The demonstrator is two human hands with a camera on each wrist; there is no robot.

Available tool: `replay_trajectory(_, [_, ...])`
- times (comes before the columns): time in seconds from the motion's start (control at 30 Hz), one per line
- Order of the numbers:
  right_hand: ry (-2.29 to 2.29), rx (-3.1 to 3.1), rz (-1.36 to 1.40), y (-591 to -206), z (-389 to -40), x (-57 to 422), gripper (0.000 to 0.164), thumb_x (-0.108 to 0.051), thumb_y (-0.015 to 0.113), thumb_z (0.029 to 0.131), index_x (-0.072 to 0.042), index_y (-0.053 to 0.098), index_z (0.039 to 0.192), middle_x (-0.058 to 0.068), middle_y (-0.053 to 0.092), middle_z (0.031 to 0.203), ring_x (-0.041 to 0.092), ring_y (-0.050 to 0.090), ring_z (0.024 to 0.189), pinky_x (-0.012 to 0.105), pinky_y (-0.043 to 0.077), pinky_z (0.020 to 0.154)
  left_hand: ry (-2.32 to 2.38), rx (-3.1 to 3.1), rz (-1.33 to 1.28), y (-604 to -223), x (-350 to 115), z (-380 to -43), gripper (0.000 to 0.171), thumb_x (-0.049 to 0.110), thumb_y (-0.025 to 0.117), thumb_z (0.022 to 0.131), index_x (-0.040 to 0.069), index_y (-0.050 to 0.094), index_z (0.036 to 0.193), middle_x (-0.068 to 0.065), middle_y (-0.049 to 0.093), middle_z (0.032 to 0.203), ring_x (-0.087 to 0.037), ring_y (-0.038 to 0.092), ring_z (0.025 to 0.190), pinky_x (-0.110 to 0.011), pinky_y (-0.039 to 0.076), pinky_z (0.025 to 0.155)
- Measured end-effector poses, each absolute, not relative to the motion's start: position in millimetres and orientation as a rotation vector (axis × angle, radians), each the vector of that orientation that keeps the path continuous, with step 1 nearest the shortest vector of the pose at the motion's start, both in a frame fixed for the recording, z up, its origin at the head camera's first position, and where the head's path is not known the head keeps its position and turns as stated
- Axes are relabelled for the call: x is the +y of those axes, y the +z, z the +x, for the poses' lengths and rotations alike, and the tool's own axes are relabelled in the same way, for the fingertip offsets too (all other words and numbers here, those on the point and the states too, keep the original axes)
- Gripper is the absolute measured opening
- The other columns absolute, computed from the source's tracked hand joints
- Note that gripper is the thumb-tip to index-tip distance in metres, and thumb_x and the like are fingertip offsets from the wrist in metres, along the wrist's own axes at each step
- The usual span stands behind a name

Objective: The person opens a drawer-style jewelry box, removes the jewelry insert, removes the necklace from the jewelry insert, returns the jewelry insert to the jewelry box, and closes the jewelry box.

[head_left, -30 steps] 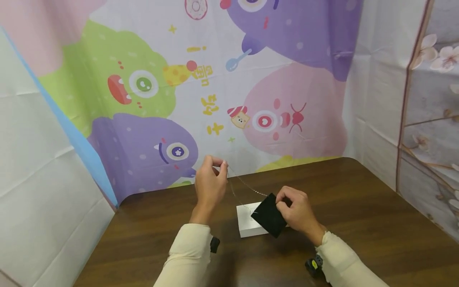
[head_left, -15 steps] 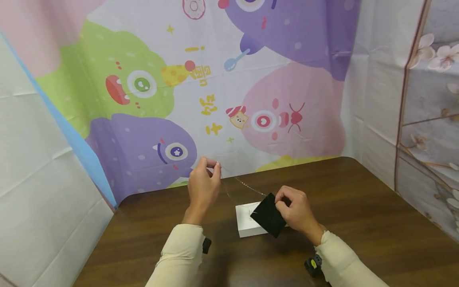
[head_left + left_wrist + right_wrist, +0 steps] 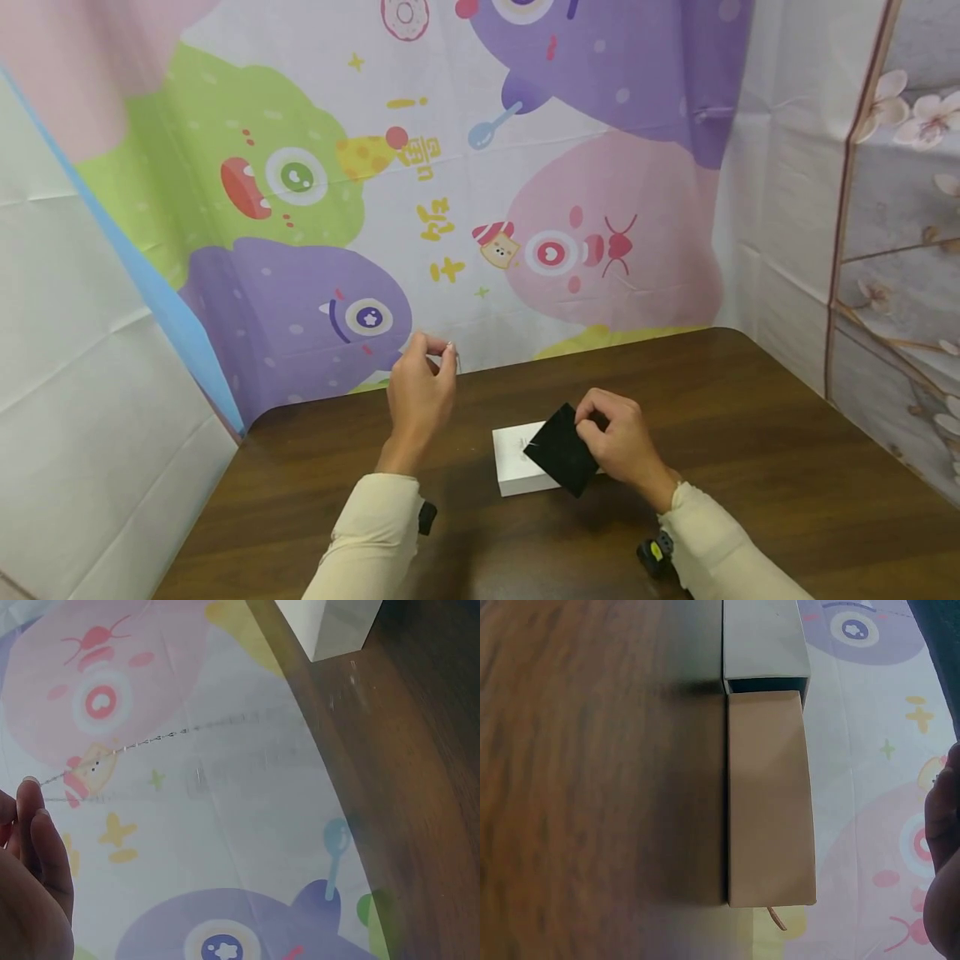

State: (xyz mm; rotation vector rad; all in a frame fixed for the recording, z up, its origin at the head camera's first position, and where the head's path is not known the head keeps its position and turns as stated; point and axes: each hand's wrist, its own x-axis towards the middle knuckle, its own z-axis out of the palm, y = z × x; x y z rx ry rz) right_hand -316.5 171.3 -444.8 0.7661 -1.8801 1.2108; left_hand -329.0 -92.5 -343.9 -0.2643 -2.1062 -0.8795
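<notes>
In the head view my left hand (image 3: 422, 396) is raised near the far edge of the table and pinches a thin silver chain necklace (image 3: 154, 740) between thumb and fingertips. The necklace is barely visible there; in the left wrist view it stretches away from the fingers and blurs towards its far part. My right hand (image 3: 618, 435) pinches the corner of a black square pad (image 3: 564, 452), tilted above a white box (image 3: 513, 460). A small pale mark shows at the pad's left corner. The pad hides part of the box.
In the right wrist view a brown drawer (image 3: 771, 802) with a small ribbon tab (image 3: 778, 919) sticks out of the white box sleeve. The box lies on a dark wooden table (image 3: 337, 467). A cartoon-printed cloth (image 3: 465, 250) hangs behind the table.
My left hand has moved left, away from the pad. The chain spanned from the hand to the pad; now no span shows between them. My right hand and the pad have barely moved.
</notes>
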Motion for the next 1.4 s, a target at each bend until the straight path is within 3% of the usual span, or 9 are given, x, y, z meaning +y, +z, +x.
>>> replay_trajectory(0.37, [1.200,-1.883,0.744,-442,-313,167,0.027,0.018,0.061,0.067,-0.009,0.058,0.068,0.002,0.058,0.067,0.013,0.050,0.060,0.029,0.042,0.055,-0.870,-2.090,-0.269,-343,-96,-326,0.011,0.018,0.071,0.092,0.010,0.064,0.089,-0.003,0.060,0.063,-0.016,0.055,0.053,-0.040,0.041,0.052])
replay_trajectory(0.7, [1.217,-1.905,0.759,-444,-314,170,0.030,0.010,0.064,0.072,-0.020,0.060,0.072,-0.009,0.059,0.072,0.010,0.052,0.063,0.030,0.044,0.057,-0.766,-2.117,-0.343,-339,-99,-322,0.010,0.019,0.071,0.092,0.013,0.064,0.089,0.002,0.059,0.061,-0.013,0.056,0.052,-0.038,0.041,0.049])
replay_trajectory(1.2, [1.201,-1.877,0.760,-447,-316,170,0.028,0.010,0.065,0.071,-0.018,0.061,0.072,-0.007,0.060,0.072,0.009,0.051,0.063,0.029,0.043,0.056,-0.683,-2.148,-0.427,-330,-121,-318,0.011,0.014,0.071,0.093,0.012,0.063,0.087,0.001,0.058,0.060,-0.014,0.052,0.052,-0.037,0.039,0.049])
replay_trajectory(1.4, [1.205,-1.897,0.752,-444,-315,171,0.029,0.009,0.063,0.072,-0.020,0.060,0.072,-0.009,0.059,0.071,0.009,0.052,0.063,0.027,0.043,0.058,-0.701,-2.148,-0.402,-322,-133,-318,0.010,0.014,0.072,0.093,0.010,0.064,0.088,-0.002,0.064,0.066,-0.015,0.055,0.053,-0.037,0.041,0.051])
